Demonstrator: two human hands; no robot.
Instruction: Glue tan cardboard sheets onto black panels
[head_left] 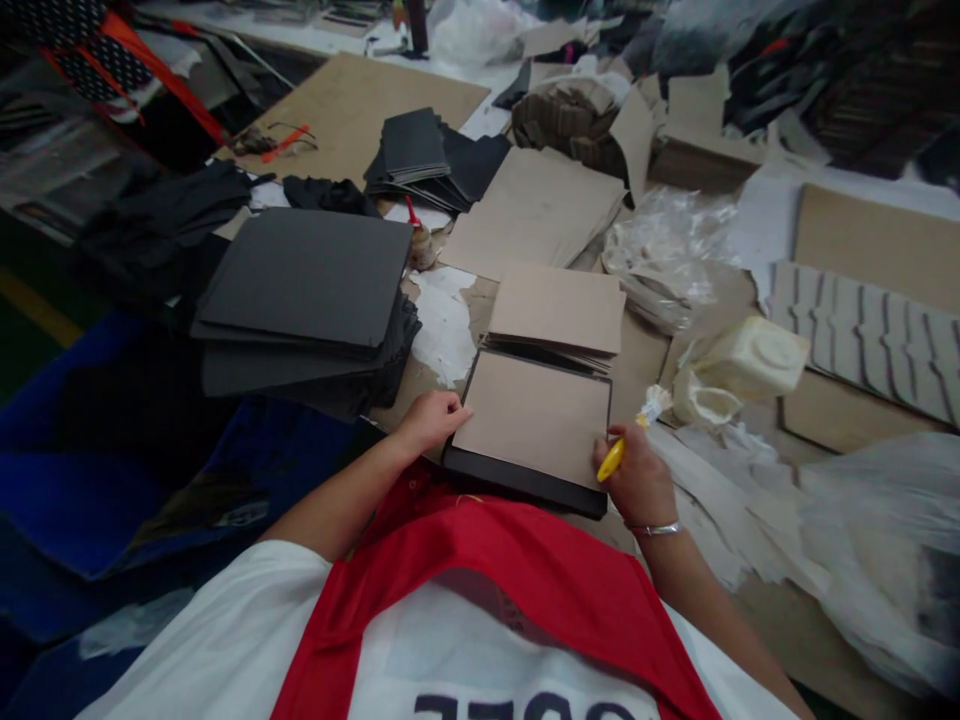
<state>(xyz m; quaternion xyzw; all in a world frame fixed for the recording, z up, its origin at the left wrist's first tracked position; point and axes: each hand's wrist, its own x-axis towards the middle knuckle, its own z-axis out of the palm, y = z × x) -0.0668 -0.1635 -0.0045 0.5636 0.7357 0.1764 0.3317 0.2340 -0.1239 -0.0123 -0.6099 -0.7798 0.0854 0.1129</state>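
Note:
In front of me lies a tan cardboard sheet (536, 410) on a black panel (525, 480), whose dark edge shows around it. My left hand (435, 422) is closed at the sheet's left edge, thumb and fingers pinched there. At the right edge, my right hand (637, 475) grips a brush with a yellow handle (612, 460); its pale bristles point away from me, and its fingers touch the sheet's corner. Just behind sits a small stack of tan cardboard (555, 305). To the left stands a stack of black panels (307, 275).
A cut-open plastic jug (757, 360) lies on the right, near crumpled clear plastic (667, 250). Larger cardboard sheets (536, 205) and more black pieces (416, 145) are further back. A blue bin (67, 540) stands at lower left. A small red-tipped bottle (420, 245) is behind the black stack.

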